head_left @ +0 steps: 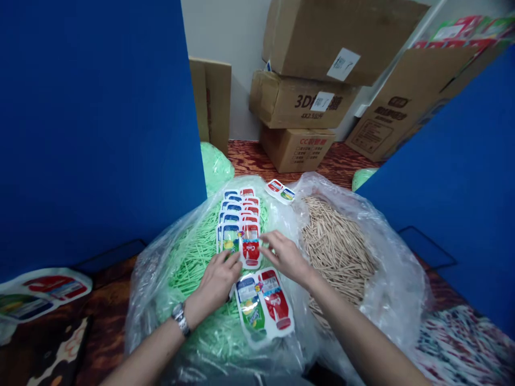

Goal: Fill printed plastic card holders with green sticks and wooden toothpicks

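Several flat printed pouches, each shaped like a blue-and-green bottle beside a red cola bottle, lie overlapped in a row on green sticks [189, 262] in a clear plastic bag. My left hand [219, 279], with a metal watch at its wrist, rests its fingers on the lower left edge of the front pouch [251, 244]. At that pouch's right edge is my right hand [285, 256], thumb and fingers apart. Closer to me, a separate pouch [277, 303] lies tilted on the bag. Another small pouch [280, 191] sits beyond the row, on the plastic.
Brown sticks [338, 246] fill a second clear bag on the right. Blue panels [96, 128] stand at both sides. Stacked cardboard boxes [298, 99] are at the back. A large pouch [48, 289] lies at the left, and multicoloured strips [462, 343] lie at the lower right.
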